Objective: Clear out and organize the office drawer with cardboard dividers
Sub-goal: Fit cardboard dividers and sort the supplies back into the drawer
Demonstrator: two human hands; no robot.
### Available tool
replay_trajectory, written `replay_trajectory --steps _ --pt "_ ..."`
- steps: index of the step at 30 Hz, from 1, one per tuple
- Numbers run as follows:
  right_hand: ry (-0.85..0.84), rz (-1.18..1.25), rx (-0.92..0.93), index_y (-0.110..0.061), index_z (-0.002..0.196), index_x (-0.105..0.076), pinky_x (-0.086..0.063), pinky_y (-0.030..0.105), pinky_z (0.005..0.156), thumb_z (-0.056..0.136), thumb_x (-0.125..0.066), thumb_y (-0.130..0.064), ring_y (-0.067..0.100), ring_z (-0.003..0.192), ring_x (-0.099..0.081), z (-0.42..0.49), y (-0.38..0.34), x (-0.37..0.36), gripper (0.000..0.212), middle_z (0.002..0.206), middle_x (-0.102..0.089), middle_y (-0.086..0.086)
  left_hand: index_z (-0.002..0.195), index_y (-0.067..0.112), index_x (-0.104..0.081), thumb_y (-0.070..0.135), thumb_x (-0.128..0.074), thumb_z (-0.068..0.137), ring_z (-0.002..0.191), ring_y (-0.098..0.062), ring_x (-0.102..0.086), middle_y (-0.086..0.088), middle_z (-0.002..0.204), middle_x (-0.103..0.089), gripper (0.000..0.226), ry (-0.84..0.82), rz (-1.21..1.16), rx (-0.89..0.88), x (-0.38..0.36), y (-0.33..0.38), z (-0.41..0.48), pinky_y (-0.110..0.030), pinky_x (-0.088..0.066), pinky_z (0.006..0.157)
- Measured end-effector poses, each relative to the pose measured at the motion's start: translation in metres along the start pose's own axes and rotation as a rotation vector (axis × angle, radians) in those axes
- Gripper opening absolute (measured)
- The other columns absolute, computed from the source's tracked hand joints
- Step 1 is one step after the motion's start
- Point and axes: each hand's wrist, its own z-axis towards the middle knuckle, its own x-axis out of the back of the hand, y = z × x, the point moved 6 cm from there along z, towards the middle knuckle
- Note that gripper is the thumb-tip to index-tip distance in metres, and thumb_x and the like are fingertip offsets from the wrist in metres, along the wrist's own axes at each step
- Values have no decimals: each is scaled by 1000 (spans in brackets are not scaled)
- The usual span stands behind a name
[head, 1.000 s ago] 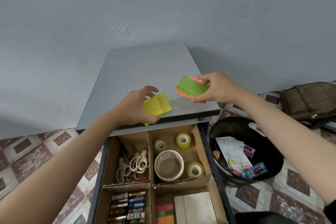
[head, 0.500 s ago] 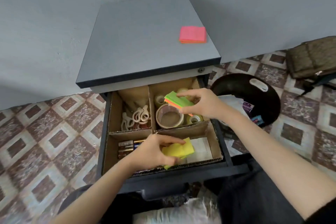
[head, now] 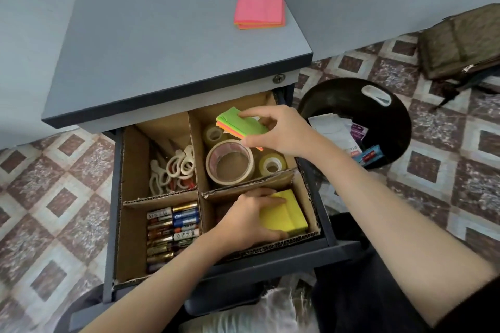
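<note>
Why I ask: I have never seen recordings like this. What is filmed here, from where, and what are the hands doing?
There is no machine: a person works with bare hands, and the pictures come from a camera on their head, looking down. A drawer is split by cardboard dividers into four compartments: scissors, tape rolls, batteries, and the near right one, where the left hand holds a yellow pad. The right hand pinches a green-topped pad above the tape rolls. A pink pad lies on the cabinet top; a black bin stands on the floor beside it.
</note>
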Motion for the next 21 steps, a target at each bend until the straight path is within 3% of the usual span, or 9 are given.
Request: replay_trajectory --steps 3,8,12,16,21 --pt "-7 -39 4 -27 131 -54 -32 9 65 76 -75 -33 3 98 -43 -1 2 0 59 130 -53 -4 129 25 -55 38 -77 72 131 -6 -33 5 142 -40 63 -18 -35 -41 -3 1 1 -3 -13 99" --pt "3 -65 -11 -28 131 -54 -34 20 80 76 -75 -37 3 104 -40 -1 6 1 60 135 -50 -4 124 26 -60 33 -62 87 135 -12 -27 2 145 -34 37 -65 -1 -74 -8 3 2 -8 -12 103" --pt "8 -75 -24 -28 130 -55 -35 23 84 75 -75 -37 5 107 -41 0 7 1 60 137 -50 -4 130 31 -54 25 -67 84 138 -11 -21 5 150 -27 48 -109 130 -103 -13 2 4 -9 -7 106" --pt "4 -81 -37 -28 130 -54 -37 28 90 75 -75 -38 15 119 -43 0 8 -1 60 137 -49 -3 128 33 -55 28 -65 86 137 -9 -26 7 149 -33 44 -67 97 -97 -8 2 6 -11 -12 106" --pt "6 -78 -28 -28 131 -53 -35 24 87 75 -75 -38 13 120 -44 1 7 1 61 138 -48 -3 129 34 -54 32 -60 89 137 -9 -29 9 148 -35 40 -69 87 -70 -6 3 7 -20 -19 111"
